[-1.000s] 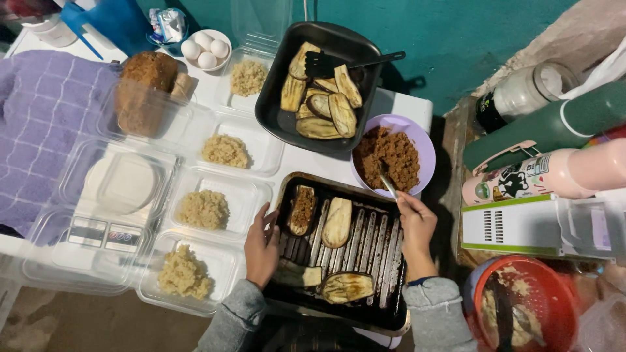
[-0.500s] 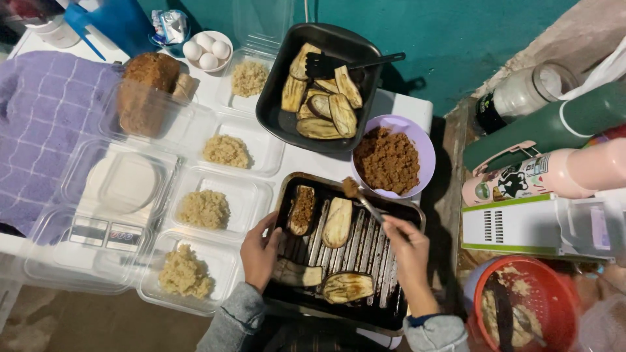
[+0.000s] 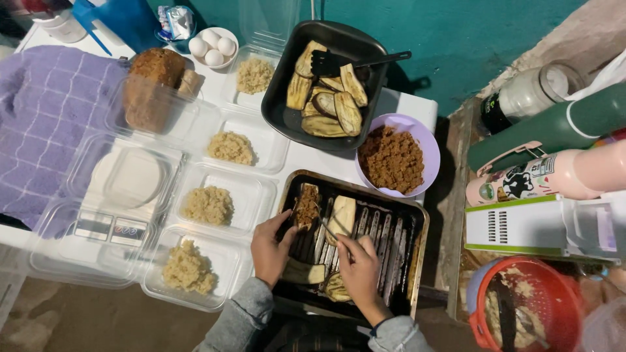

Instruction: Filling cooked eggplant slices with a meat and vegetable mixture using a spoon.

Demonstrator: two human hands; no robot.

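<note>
The right hand (image 3: 360, 264) has come back from the purple bowl (image 3: 417, 140) of brown mince, just beyond the ridged baking tray (image 3: 404, 225). Its grip now holds a spoon (image 3: 329, 229) over the mince-topped aubergine slice (image 3: 306, 205) at the tray's far left. The left hand (image 3: 270, 248), fingers narrow, steadies the tray's left rim, so filling is under way.
</note>
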